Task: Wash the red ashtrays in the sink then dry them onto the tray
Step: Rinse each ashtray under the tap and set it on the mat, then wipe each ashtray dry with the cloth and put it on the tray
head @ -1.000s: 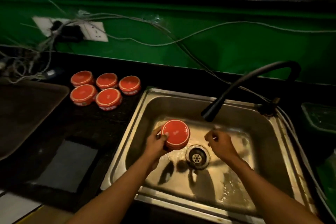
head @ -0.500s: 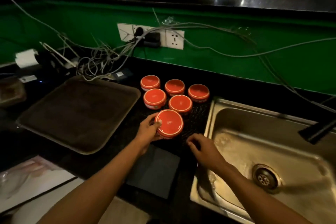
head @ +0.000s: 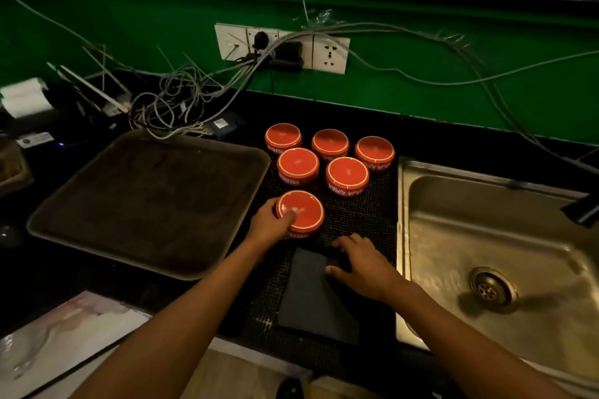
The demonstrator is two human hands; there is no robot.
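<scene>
Several red ashtrays (head: 346,173) stand upside down on a black mesh mat (head: 359,217) between the brown tray (head: 146,201) and the steel sink (head: 505,236). My left hand (head: 270,225) grips the nearest ashtray (head: 303,214), which sits on the mat, thumb on its base. My right hand (head: 363,261) rests with spread fingers on the top edge of a dark folded cloth (head: 316,295) lying on the mat.
A tangle of cables (head: 181,97) and a wall socket panel (head: 282,47) sit behind the tray on the green wall. The black faucet tip (head: 583,207) shows at the right edge. A white sheet (head: 64,334) lies at the counter's front left.
My left hand carried the washed ashtray from the sink to the mat and set it down in front of the others. My right hand left the sink and landed on the cloth.
</scene>
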